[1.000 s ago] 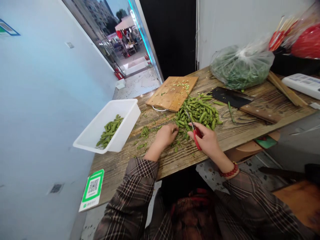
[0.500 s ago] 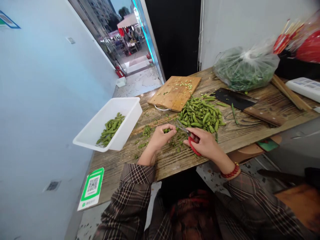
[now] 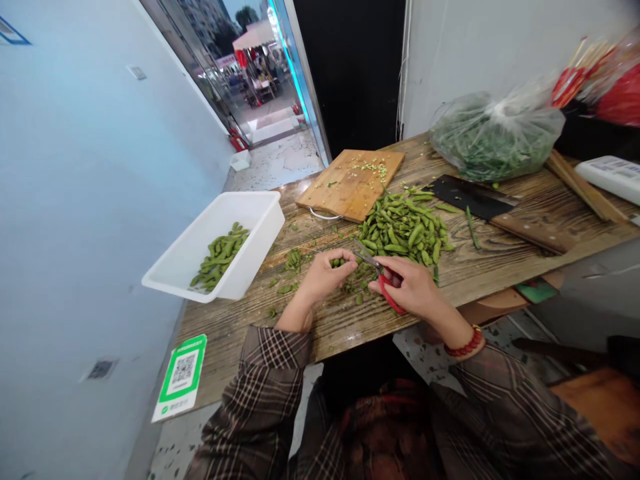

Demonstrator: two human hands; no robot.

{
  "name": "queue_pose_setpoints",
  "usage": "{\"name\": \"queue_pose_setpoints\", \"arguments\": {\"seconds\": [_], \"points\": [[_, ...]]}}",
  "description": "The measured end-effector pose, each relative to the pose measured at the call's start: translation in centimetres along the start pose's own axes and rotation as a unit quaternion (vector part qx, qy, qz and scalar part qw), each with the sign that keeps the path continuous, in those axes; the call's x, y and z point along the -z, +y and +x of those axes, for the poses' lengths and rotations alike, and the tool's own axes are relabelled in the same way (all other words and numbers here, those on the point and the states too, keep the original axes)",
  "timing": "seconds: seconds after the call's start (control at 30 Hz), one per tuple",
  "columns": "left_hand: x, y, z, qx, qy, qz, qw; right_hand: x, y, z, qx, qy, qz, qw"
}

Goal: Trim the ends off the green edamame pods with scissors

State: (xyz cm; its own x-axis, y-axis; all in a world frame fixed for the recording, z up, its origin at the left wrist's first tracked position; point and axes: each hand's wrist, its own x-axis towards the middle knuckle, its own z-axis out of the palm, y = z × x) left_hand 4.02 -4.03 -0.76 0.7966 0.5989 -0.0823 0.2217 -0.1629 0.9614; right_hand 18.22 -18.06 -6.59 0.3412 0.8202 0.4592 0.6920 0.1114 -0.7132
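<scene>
Head view, hands (image 3: 324,275) (image 3: 414,287), scissors (image 3: 385,292), bare table edge (image 3: 345,341) between forearms (image 3: 295,317) (image 3: 453,327)

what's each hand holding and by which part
The right hand holds the scissors by their red handles. The left hand seems to pinch green pods; exactly where it grips them is too small to tell.

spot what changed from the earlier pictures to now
The left hand drew back from the pod pile, green pods now showing within its grip. The right hand swung the scissors from pointing into the pile to pointing left, toward that hand. White tub, cutting board and cleaver stayed put.
</scene>
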Motion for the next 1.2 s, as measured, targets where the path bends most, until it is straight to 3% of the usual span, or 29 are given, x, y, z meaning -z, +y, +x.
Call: {"name": "queue_pose_setpoints", "arguments": {"seconds": [0.2, 0.37, 0.67, 0.87, 1.03, 1.2], "points": [[-0.03, 0.18, -0.12, 0.005, -0.001, -0.001, 1.0, 0.02, 0.15, -0.05, 0.006, 0.0, -0.002, 1.0], [0.59, -0.05, 0.16, -0.015, 0.055, -0.036, 0.998, 0.17, -0.1, -0.17, 0.003, -0.011, -0.033, 0.999], [-0.36, 0.3, -0.04, -0.058, -0.001, 0.004, 0.998, 0.3, -0.52, -0.31, 0.008, -0.048, -0.07, 0.996], [-0.16, -0.46, 0.13, -0.026, -0.008, -0.002, 1.0, 0.18, -0.57, -0.44, 0.019, -0.053, -0.073, 0.996], [-0.07, -0.4, 0.25, 0.011, 0.033, -0.106, 0.994, 0.0, -0.08, -0.3, 0.012, -0.003, -0.049, 0.999], [0.22, -0.15, 0.37, 0.033, 0.079, -0.246, 0.966, -0.07, -0.09, -0.12, -0.02, 0.021, -0.016, 0.999]]}}
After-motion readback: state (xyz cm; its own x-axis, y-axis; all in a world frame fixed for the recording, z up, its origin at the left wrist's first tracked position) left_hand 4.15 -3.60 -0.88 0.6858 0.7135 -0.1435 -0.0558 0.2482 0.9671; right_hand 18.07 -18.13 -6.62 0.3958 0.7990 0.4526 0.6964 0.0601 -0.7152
